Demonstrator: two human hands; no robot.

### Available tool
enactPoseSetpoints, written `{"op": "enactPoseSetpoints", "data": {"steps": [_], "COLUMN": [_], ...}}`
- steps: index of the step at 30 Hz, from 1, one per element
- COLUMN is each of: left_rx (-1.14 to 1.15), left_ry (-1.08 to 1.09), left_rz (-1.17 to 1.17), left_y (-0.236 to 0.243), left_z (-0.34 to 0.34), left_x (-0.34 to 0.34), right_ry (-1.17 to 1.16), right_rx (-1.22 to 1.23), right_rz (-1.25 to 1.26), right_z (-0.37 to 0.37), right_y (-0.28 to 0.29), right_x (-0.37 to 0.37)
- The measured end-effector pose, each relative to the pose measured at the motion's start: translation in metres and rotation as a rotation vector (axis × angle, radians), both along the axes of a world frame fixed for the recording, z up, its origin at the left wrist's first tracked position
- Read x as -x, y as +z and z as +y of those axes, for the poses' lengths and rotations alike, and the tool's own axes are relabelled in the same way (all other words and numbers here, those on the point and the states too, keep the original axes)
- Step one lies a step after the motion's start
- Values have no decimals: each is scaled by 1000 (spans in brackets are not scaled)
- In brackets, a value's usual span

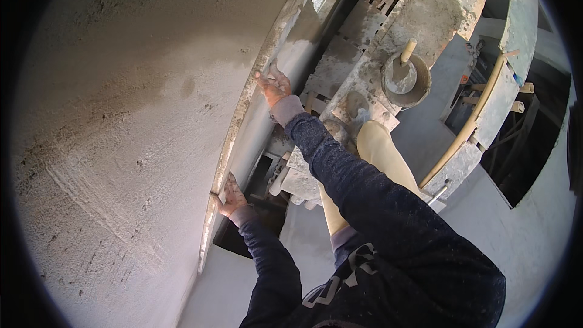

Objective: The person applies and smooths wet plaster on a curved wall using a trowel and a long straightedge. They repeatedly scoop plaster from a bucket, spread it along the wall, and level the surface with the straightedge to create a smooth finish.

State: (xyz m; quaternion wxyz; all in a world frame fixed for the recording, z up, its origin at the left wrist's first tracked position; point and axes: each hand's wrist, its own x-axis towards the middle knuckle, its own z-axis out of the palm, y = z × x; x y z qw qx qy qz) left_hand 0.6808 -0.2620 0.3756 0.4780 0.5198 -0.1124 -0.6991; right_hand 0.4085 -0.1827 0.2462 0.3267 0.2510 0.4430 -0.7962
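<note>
A long, narrow, mortar-crusted straightedge [238, 130] runs along the edge of the rough plastered wall [121, 85] on my left. My left hand [229, 201] grips it low down, fingers curled round its edge. Higher up, my right hand [273, 88] holds the same straightedge, thumb and fingers bent over it. A smoother pale strip of surface lies just right of the straightedge, beside my hands.
I am on mortar-spattered scaffold planks [437, 0], my cream-clad legs [382, 152] below me. A bucket [413, 91] with a wooden-handled tool [408, 50] stands on them. Farther right are grey boards [495, 106], a pale pole [467, 127] and dark openings [522, 164] below.
</note>
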Motion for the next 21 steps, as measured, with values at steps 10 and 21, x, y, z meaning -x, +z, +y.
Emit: {"op": "enactPoseSetpoints", "data": {"steps": [10,21], "left_rx": [107,224], "left_ry": [-12,-90], "left_rz": [35,-152], "left_y": [2,8], "left_z": [15,11], "left_x": [-21,-44], "right_ry": [110,68], "right_rx": [-107,-456], "right_rz": [-1,282], "right_z": [26,4], "right_y": [45,56], "right_x": [3,-30]}}
